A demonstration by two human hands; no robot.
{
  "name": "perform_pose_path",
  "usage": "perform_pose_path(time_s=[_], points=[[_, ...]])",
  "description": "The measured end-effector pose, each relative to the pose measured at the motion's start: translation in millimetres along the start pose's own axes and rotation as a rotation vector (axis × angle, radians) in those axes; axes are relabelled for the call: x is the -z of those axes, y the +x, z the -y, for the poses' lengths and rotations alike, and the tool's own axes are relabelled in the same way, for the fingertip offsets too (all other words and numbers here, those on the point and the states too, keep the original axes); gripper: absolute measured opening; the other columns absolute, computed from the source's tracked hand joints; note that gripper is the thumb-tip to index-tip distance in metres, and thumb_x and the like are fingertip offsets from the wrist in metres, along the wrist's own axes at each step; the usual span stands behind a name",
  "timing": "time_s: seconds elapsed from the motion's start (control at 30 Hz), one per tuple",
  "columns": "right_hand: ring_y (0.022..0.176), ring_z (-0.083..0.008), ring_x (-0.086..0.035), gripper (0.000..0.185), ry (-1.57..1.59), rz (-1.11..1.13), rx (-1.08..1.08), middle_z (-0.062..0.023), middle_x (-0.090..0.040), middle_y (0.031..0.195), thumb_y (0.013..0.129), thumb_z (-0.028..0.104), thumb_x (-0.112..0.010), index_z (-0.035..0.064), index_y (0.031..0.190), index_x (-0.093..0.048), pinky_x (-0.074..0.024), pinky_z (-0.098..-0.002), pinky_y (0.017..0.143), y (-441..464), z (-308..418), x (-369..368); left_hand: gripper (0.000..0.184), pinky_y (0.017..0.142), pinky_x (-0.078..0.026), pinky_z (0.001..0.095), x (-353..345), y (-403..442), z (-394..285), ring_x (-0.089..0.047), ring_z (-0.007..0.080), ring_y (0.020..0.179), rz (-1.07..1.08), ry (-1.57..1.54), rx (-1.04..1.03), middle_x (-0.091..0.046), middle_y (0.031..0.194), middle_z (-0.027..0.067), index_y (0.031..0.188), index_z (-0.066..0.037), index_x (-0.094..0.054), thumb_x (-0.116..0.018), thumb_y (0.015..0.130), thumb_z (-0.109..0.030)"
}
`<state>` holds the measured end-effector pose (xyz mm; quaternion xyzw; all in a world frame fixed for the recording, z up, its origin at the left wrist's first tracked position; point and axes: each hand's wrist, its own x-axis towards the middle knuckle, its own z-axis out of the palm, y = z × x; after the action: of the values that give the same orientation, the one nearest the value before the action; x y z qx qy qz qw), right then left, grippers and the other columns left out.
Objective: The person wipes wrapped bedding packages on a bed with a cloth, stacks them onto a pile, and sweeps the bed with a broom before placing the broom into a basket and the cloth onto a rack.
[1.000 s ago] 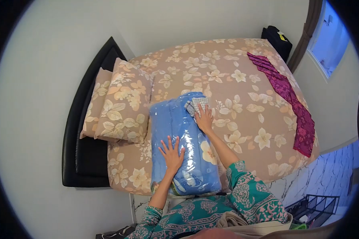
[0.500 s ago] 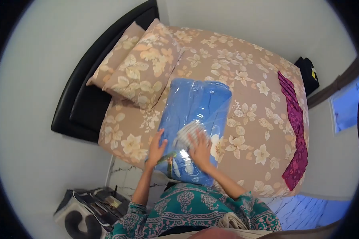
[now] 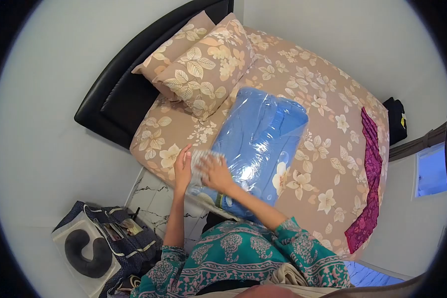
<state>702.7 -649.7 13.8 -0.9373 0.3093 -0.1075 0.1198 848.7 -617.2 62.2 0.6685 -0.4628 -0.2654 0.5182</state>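
A blue bedding set in a clear plastic package (image 3: 263, 144) lies on the bed, shiny with reflections. My right hand (image 3: 216, 174) is over the package's left edge, pressing a striped cloth (image 3: 198, 163) that is blurred by motion. Close beside the cloth, my left hand (image 3: 183, 169) is upright with its fingers extended and holds nothing. Whether the left fingers touch the cloth or the package edge, I cannot tell.
The bed (image 3: 328, 149) has a floral sheet and two matching pillows (image 3: 203, 69) against a black headboard (image 3: 119, 94). A magenta cloth (image 3: 371, 174) lies along the foot. On the floor at lower left stands a dark bag (image 3: 129, 238) beside a grey neck pillow (image 3: 87, 253).
My right hand has moved the striped cloth left, from the package's middle to its left edge. My left hand has shifted slightly left and up. The camera view has also shifted.
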Motion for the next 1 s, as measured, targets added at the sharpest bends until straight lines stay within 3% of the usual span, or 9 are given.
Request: perform_pose_path(time_s=[0.2,0.33,0.47,0.57,0.6,0.77,0.83,0.93,1.0], points=[[0.135,-0.0257,-0.026,0.077,-0.098,0.033,0.35,-0.0003,-0.023,0.15,0.069,0.035,-0.06,0.0303,0.141,-0.031,-0.0221,-0.0493,0.105,-144,-8,7,0.038,0.1,-0.033,0.0336,-35,13,14,-0.048,0.0283,0.118,0.204,-0.006,-0.042,-0.054,0.123,0.017,0.123,-0.004,-0.053,-0.041,0.096,-0.029],[0.135,-0.0272,-0.026,0.074,-0.018,-0.004,-0.013,-0.0008,-0.023,0.15,0.068,0.032,-0.061,0.0342,0.138,-0.037,-0.0203,-0.0486,0.105,-184,-65,37,0.049,0.105,-0.019,0.0523,-82,-5,19,-0.026,0.0411,0.131,0.434,0.367,-0.167,-0.033,0.141,0.0204,0.134,-0.009,-0.042,-0.043,0.094,-0.037],[0.135,-0.0325,-0.022,0.06,0.061,-0.393,-0.671,-0.0036,-0.024,0.149,0.08,0.025,-0.056,0.0281,0.138,-0.039,-0.0164,-0.053,0.106,-161,-134,35,0.063,0.102,-0.006,0.0667,-119,-6,16,-0.009,0.0478,0.135,0.409,0.703,-0.24,-0.011,0.149,0.0232,0.143,-0.017,-0.027,-0.044,0.09,-0.046],[0.135,-0.0349,-0.02,0.06,0.144,-0.546,-0.801,-0.0068,-0.025,0.148,0.082,0.019,-0.052,0.0247,0.14,-0.036,-0.0156,-0.0539,0.105,-143,-119,24,0.068,0.103,-0.006,0.0652,-137,10,13,-0.009,0.0468,0.135,0.411,0.76,-0.222,-0.011,0.148,0.0254,0.145,-0.018,-0.022,-0.044,0.089,-0.049],[0.137,-0.0343,-0.018,0.062,0.073,-0.397,-0.786,-0.0064,-0.022,0.149,0.081,0.026,-0.053,0.0253,0.14,-0.034,-0.0135,-0.0536,0.106,-145,-98,31,0.068,0.103,-0.006,0.0652,-142,18,14,-0.009,0.0468,0.135,0.415,0.764,-0.24,-0.011,0.148,0.0254,0.145,-0.018,-0.022,-0.044,0.089,-0.049],[0.137,-0.0316,-0.02,0.06,0.096,-0.02,-0.248,-0.0049,-0.025,0.149,0.08,0.041,-0.053,0.0316,0.138,-0.038,-0.0112,-0.0547,0.108,-199,-47,36,0.074,0.106,-0.009,0.06,-153,58,26,-0.013,0.0449,0.135,0.378,0.653,-0.116,-0.014,0.147,0.0254,0.146,-0.015,-0.016,-0.043,0.088,-0.054],[0.136,-0.0308,-0.022,0.064,0.105,-0.104,-0.207,-0.003,-0.026,0.148,0.076,0.039,-0.056,0.0353,0.137,-0.038,-0.0158,-0.0522,0.106,-209,-79,25,0.074,0.106,-0.012,0.0581,-158,63,27,-0.016,0.0444,0.134,0.363,0.668,-0.123,-0.016,0.146,0.0255,0.145,-0.013,-0.017,-0.043,0.088,-0.054],[0.135,-0.0328,-0.024,0.06,0.058,-0.326,-0.644,-0.0076,-0.023,0.149,0.082,0.042,-0.054,0.0268,0.138,-0.039,-0.0176,-0.0485,0.108,-180,-155,19,0.074,0.105,-0.018,0.0555,-162,62,31,-0.023,0.0435,0.132,0.319,0.684,-0.135,-0.021,0.145,0.0257,0.145,-0.012,-0.02,-0.042,0.089,-0.054],[0.134,-0.0364,-0.022,0.058,0.439,-0.741,-0.768,-0.0146,-0.02,0.149,0.088,0.041,-0.048,0.02,0.141,-0.033,-0.0186,-0.0462,0.108,-146,-213,8,0.073,0.104,-0.02,0.0548,-163,59,33,-0.026,0.0432,0.13,0.296,0.686,-0.164,-0.024,0.143,0.0258,0.144,-0.011,-0.021,-0.042,0.089,-0.054]])
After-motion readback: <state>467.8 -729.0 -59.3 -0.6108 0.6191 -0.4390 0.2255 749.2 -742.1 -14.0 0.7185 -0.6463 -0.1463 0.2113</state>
